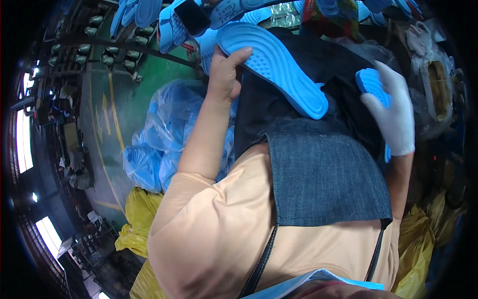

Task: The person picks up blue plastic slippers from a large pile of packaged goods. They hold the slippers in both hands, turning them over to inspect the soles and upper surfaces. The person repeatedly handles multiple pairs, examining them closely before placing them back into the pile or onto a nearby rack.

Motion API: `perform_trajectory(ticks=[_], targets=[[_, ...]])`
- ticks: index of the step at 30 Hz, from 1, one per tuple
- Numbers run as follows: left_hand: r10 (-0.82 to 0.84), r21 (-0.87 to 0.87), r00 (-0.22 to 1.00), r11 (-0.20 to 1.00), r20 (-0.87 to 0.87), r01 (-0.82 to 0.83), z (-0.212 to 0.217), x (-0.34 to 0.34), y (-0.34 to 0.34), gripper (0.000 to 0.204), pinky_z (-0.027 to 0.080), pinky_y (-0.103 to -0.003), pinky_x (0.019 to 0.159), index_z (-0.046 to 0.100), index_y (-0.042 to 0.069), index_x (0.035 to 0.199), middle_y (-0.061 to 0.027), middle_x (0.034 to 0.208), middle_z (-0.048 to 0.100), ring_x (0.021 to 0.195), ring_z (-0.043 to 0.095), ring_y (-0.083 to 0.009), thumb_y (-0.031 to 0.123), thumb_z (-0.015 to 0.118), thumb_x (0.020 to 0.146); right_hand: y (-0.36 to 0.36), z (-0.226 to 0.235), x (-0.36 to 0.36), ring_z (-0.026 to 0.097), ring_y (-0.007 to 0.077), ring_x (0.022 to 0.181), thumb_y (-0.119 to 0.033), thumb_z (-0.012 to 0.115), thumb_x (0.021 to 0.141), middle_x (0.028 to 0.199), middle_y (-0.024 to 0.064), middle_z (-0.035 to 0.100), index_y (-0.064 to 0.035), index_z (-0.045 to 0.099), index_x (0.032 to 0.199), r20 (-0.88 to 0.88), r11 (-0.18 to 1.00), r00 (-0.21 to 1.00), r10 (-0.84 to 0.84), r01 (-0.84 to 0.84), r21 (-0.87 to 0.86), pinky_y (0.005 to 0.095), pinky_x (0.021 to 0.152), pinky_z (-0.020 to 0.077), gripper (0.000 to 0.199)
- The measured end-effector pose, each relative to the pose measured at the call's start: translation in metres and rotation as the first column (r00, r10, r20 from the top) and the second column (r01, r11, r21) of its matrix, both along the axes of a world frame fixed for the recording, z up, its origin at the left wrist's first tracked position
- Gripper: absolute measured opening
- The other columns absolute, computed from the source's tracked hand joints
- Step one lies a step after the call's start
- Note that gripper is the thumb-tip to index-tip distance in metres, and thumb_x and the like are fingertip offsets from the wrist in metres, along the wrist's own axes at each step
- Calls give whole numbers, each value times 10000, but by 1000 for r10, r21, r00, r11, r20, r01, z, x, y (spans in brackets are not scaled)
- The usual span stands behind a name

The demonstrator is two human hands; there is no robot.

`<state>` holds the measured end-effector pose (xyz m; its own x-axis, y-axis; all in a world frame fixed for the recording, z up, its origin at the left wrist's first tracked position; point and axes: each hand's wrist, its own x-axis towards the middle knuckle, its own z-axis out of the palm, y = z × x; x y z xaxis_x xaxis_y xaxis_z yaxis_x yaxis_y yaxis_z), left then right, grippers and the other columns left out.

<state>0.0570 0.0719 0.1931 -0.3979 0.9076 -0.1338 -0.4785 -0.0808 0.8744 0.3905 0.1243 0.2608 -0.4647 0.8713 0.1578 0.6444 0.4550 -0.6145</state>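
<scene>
My bare left hand grips the end of a blue shoe sole, which slants from upper left down to the right over my dark apron. My right hand, in a white glove, is closed around a second blue sole held nearly upright at the right; most of that sole is hidden behind the glove. I wear a peach shirt. The two soles are apart.
Several more blue soles lie piled at the top. Clear bags of blue soles sit at my left on the green floor. Yellow bags lie lower left and lower right. Racks of shoe lasts stand far left.
</scene>
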Motion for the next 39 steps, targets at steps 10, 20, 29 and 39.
perform_trajectory(ticks=[10,20,29,39], targets=[[-97,222,978,965,-184,138,54,48,19,787,439,-343,980,337,9,1268,-116,1198,522,1115,530,-217,269,846,727,12,-35,-113,447,374,1283,-301,783,711,1371,288,422,0,198,1471,-390,950,900,197,-273,-151,389,1061,370,1005],[-196,213,972,952,-126,220,36,57,12,653,416,-355,1013,320,61,1342,-86,1232,524,1162,517,-206,16,710,820,25,-16,-94,520,258,1210,-478,694,790,1345,170,509,-49,359,1450,-687,762,726,-33,-427,-488,366,995,441,855],[-196,250,977,945,-80,210,37,55,16,546,407,-331,1013,382,51,1326,-76,1229,538,1127,530,-179,7,660,858,30,-12,-76,642,207,1018,-437,645,866,1208,155,599,-14,409,1398,-715,588,666,-213,-497,-638,329,840,555,720],[-263,278,963,931,61,236,40,49,18,492,432,-331,996,416,42,1304,-77,1197,565,1109,553,-174,15,650,872,30,-26,-64,684,222,852,-469,649,851,1099,177,631,-10,443,1354,-657,450,613,-438,-483,-751,354,747,590,712]])
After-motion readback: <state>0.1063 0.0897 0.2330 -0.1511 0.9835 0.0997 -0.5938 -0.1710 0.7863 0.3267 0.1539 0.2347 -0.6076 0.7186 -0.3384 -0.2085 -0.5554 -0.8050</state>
